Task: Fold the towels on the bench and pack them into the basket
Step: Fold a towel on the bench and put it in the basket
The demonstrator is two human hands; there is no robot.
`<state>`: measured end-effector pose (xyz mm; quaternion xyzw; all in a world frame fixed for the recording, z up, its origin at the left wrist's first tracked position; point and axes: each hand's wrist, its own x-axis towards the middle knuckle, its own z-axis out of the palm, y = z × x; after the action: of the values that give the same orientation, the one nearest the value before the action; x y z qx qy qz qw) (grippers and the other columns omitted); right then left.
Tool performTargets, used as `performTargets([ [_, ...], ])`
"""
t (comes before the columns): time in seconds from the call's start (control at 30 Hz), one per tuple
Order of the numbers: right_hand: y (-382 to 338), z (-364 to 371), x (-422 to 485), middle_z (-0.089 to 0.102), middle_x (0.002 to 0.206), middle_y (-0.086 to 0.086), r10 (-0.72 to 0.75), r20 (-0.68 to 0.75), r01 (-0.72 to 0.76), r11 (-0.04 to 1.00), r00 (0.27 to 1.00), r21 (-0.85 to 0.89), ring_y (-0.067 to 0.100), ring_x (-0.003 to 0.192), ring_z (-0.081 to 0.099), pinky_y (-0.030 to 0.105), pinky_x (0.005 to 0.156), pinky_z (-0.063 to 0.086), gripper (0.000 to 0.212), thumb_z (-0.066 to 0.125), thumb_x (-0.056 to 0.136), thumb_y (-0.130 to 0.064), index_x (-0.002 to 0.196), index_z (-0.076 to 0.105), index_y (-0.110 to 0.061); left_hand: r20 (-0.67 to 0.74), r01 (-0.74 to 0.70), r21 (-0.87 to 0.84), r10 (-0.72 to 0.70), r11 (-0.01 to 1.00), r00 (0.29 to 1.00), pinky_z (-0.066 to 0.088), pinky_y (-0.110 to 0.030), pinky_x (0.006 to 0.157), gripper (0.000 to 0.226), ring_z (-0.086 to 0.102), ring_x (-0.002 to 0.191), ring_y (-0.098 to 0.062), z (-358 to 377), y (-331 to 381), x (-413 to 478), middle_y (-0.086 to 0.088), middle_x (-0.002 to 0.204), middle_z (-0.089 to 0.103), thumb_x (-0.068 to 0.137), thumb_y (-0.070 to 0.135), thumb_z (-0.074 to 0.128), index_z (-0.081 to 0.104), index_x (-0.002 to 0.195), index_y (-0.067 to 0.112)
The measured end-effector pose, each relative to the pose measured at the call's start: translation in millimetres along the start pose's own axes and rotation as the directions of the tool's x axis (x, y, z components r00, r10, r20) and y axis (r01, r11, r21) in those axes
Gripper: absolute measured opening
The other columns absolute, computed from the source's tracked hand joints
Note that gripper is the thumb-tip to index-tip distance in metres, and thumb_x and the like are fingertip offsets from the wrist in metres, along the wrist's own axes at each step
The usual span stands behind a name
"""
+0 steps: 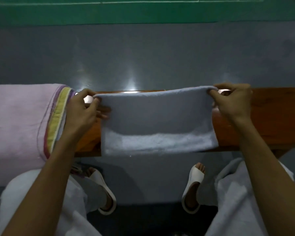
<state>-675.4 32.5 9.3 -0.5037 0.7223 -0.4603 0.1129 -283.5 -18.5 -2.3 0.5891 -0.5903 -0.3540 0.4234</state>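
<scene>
A grey-blue towel (157,120) is stretched across the wooden bench (271,116), its upper edge lifted and its lower part lying on the bench down to the front edge. My left hand (85,106) pinches the towel's upper left corner. My right hand (233,101) pinches the upper right corner. A pink towel (19,120) with a yellow and purple striped border lies over the bench's left end, just beside my left wrist. No basket is in view.
Grey floor (143,57) stretches beyond the bench, with green court flooring (143,12) at the top. My feet in white slippers (192,188) stand below the bench front. The bench's right part is bare wood.
</scene>
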Motion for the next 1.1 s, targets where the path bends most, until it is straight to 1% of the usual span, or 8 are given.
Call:
performTargets([
  [0.13, -34, 2, 13, 0.077, 0.076, 0.007, 0.159, 0.119, -0.198, 0.808, 0.980, 0.554, 0.025, 0.070, 0.076, 0.033, 0.065, 0.063, 0.009, 0.063, 0.096, -0.001, 0.095, 0.063, -0.011, -0.018, -0.044, -0.222, 0.041, 0.974, 0.999, 0.061, -0.027, 0.068, 0.016, 0.077, 0.092, -0.022, -6, 23, 14, -0.012, 0.104, 0.074, 0.107, 0.006, 0.048, 0.056, 0.101, 0.018],
  [0.27, -44, -17, 14, 0.074, 0.077, 0.007, 0.093, 0.092, -0.131, 0.681, 0.991, 0.721, 0.038, 0.076, 0.075, 0.042, 0.071, 0.062, 0.011, 0.073, 0.090, -0.011, 0.082, 0.067, -0.017, -0.006, -0.090, -0.411, 0.096, 0.907, 0.995, 0.062, -0.031, 0.080, 0.021, 0.074, 0.105, -0.027, -24, 30, 14, -0.018, 0.125, 0.068, 0.102, 0.001, 0.055, 0.060, 0.102, 0.021],
  [0.43, -9, -6, -15, 0.072, 0.061, -0.003, 0.188, 0.194, -0.255, 0.873, 0.963, 0.417, 0.012, 0.051, 0.068, 0.022, 0.051, 0.055, 0.017, 0.080, 0.083, -0.001, 0.079, 0.065, -0.007, 0.206, 0.021, 0.018, -0.025, 1.000, 0.978, 0.064, -0.041, 0.075, 0.007, 0.076, 0.096, -0.024, -24, -10, -9, -0.009, 0.104, 0.077, 0.098, 0.004, 0.064, 0.063, 0.103, 0.008],
  [0.53, 5, -4, -29, 0.074, 0.075, 0.008, 0.369, 0.413, -0.429, 0.902, 0.833, 0.058, 0.018, 0.053, 0.072, 0.025, 0.047, 0.056, 0.022, 0.078, 0.085, 0.000, 0.084, 0.057, -0.005, 0.354, -0.028, 0.290, -0.080, 0.957, 0.932, 0.062, -0.042, 0.083, 0.009, 0.071, 0.101, -0.016, -24, -29, -16, 0.004, 0.107, 0.074, 0.095, 0.014, 0.071, 0.067, 0.100, 0.021],
  [0.63, 11, -7, -31, 0.073, 0.089, 0.016, 0.522, 0.491, -0.510, 0.843, 0.697, -0.173, 0.030, 0.066, 0.076, 0.037, 0.062, 0.060, 0.027, 0.078, 0.086, -0.002, 0.089, 0.051, -0.007, 0.396, -0.029, 0.372, -0.130, 0.928, 0.909, 0.063, -0.040, 0.078, 0.008, 0.072, 0.094, -0.017, -28, -31, -19, 0.003, 0.105, 0.072, 0.094, 0.018, 0.071, 0.069, 0.099, 0.024],
  [0.97, 9, -22, -18, 0.077, 0.076, 0.014, 0.644, 0.604, -0.386, 0.765, 0.469, -0.515, 0.028, 0.064, 0.074, 0.033, 0.062, 0.057, 0.033, 0.087, 0.077, -0.012, 0.096, 0.063, 0.001, 0.627, 0.031, 0.489, -0.377, 0.871, 0.682, 0.060, -0.032, 0.078, 0.013, 0.072, 0.080, -0.014, -40, -16, -15, 0.001, 0.084, 0.077, 0.088, 0.035, 0.076, 0.080, 0.092, 0.023],
  [1.03, 11, -21, -15, 0.076, 0.075, 0.014, 0.673, 0.585, -0.379, 0.739, 0.453, -0.557, 0.025, 0.062, 0.071, 0.033, 0.062, 0.056, 0.037, 0.089, 0.076, -0.022, 0.094, 0.066, 0.001, 0.508, 0.098, 0.529, -0.407, 0.843, 0.759, 0.055, -0.028, 0.068, 0.023, 0.068, 0.070, -0.017, -34, -16, -12, -0.003, 0.077, 0.075, 0.091, 0.041, 0.071, 0.082, 0.084, 0.022],
  [1.1, 13, -16, -9, 0.075, 0.072, 0.012, 0.666, 0.515, -0.382, 0.739, 0.539, -0.556, 0.023, 0.061, 0.068, 0.032, 0.058, 0.054, 0.038, 0.088, 0.077, -0.030, 0.092, 0.068, -0.001, 0.310, 0.083, 0.593, -0.322, 0.801, 0.894, 0.055, -0.030, 0.064, 0.023, 0.068, 0.069, -0.017, -22, -19, -5, -0.002, 0.075, 0.074, 0.095, 0.040, 0.069, 0.079, 0.086, 0.021],
])
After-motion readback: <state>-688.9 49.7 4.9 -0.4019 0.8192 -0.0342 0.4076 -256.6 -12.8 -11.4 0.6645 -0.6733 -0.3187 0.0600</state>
